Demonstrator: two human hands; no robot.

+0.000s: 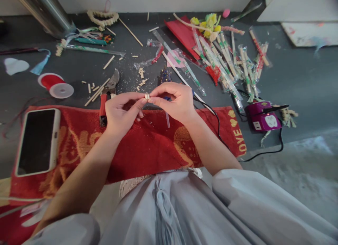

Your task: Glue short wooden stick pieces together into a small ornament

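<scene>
Between the fingertips of both my hands are small pale wooden stick pieces (pixel 147 96), pinched side by side above the edge of a red towel (pixel 142 142). My left hand (pixel 123 109) closes thumb and forefinger on them from the left. From the other side my right hand (pixel 175 100) pinches them the same way. Pruning shears (pixel 113 81) with red handles lie beside my left hand, partly hidden by it. A blue tool with a black cable (pixel 217 120) lies under my right hand, mostly covered. Cut wooden bits (pixel 142 73) are scattered just beyond my fingers.
Wrapped chopsticks (pixel 224 58) are heaped at the back right. A purple box (pixel 264 116) with a cable stands at the right. On the left are a red thread spool (pixel 54 83) and a phone (pixel 38 141). A metal post (pixel 46 12) rises at the back left.
</scene>
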